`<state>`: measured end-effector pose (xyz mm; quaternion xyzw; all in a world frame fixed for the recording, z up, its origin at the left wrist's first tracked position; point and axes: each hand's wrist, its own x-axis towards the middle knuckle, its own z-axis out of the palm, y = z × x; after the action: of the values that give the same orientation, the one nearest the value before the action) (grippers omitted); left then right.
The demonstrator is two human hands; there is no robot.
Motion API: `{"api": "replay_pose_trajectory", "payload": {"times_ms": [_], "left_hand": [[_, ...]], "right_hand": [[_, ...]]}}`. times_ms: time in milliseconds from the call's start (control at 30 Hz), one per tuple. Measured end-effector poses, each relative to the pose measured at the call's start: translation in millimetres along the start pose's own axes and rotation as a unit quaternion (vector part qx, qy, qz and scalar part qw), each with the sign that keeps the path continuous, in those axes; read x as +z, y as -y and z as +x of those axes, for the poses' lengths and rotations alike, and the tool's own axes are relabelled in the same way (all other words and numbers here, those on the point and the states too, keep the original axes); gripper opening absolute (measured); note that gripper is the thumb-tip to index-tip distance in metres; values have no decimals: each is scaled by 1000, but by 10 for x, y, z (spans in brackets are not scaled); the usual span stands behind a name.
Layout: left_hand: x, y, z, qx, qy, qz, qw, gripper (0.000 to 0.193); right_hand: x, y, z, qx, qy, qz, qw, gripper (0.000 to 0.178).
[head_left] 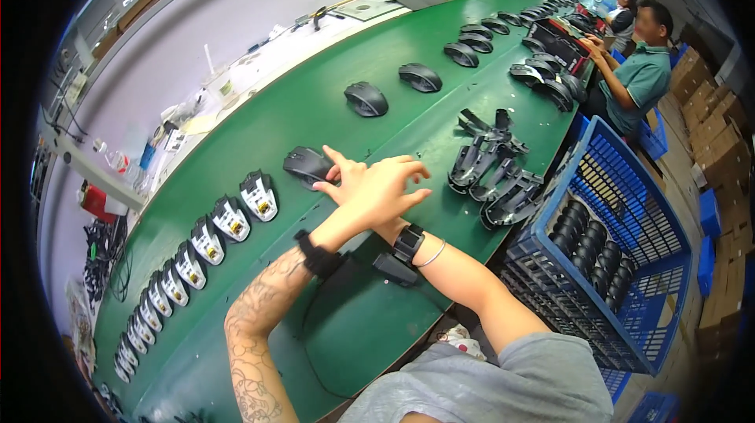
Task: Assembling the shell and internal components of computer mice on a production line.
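My forearms cross over the green bench, the left wrist lying above the right. My left hand is empty, its fingers spread toward the right. Partly hidden beneath it, my right hand reaches left, with finger and thumb at the near end of a black computer mouse on the bench. Both wrists carry black straps. To the left, a row of opened mice shows white inner parts. Right of my hands lies a pile of black mouse shells.
Finished-looking black mice line the green bench toward the far end. A blue crate holding round black parts stands at the right edge. Beyond it, a person in a green shirt works beside a dark box. A cable trails near me.
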<state>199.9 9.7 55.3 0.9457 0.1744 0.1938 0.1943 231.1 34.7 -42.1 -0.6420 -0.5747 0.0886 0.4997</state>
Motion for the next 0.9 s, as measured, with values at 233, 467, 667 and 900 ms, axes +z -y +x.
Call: {"api": "replay_pose_trajectory", "payload": {"times_ms": [233, 467, 667, 900], "left_hand": [[562, -96, 627, 95, 153, -17, 983, 18], [669, -79, 748, 152, 215, -1, 965, 17], [674, -68, 809, 39, 252, -17, 967, 27], [787, -22, 829, 77, 269, -9, 960, 25]], "right_hand": [[132, 107, -2, 19, -33, 125, 991, 48], [101, 51, 4, 35, -24, 147, 988, 37], [132, 109, 8, 29, -30, 151, 988, 33], [178, 68, -15, -21, -68, 110, 991, 30]]}}
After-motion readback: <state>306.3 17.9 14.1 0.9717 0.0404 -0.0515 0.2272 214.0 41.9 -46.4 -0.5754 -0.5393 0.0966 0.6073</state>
